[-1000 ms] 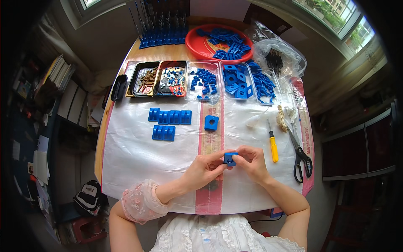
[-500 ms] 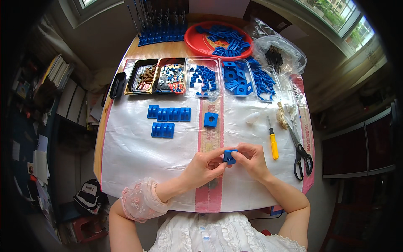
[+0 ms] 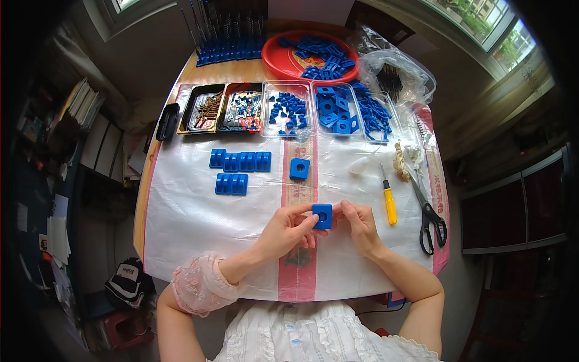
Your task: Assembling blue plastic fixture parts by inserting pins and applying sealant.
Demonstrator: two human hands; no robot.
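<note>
My left hand (image 3: pixel 282 232) grips a small blue plastic block (image 3: pixel 324 224) between thumb and fingers. The block's flat face, with a round hole in it, is turned up toward me. At the block's right edge is my right hand (image 3: pixel 364 231), its thumb and fingers pressed together. Whatever they may pinch is hidden. Beyond the hands, a similar blue block with a hole (image 3: pixel 295 175) lies on the white cover. Two rows of ridged blue pieces (image 3: pixel 247 161) sit to its left.
Behind are a black tray of brown screws (image 3: pixel 208 108), a black tray of small metal parts (image 3: pixel 241 111) and clear trays (image 3: pixel 289 108) of blue parts. A red basin (image 3: pixel 274 63) stands farther back. A yellow screwdriver (image 3: pixel 391 208) and black scissors (image 3: pixel 431 220) lie right.
The blue block has turned so its holed face shows, and it has moved slightly left and up. My right thumb has come off its face; the right fingers have drawn to its edge.
</note>
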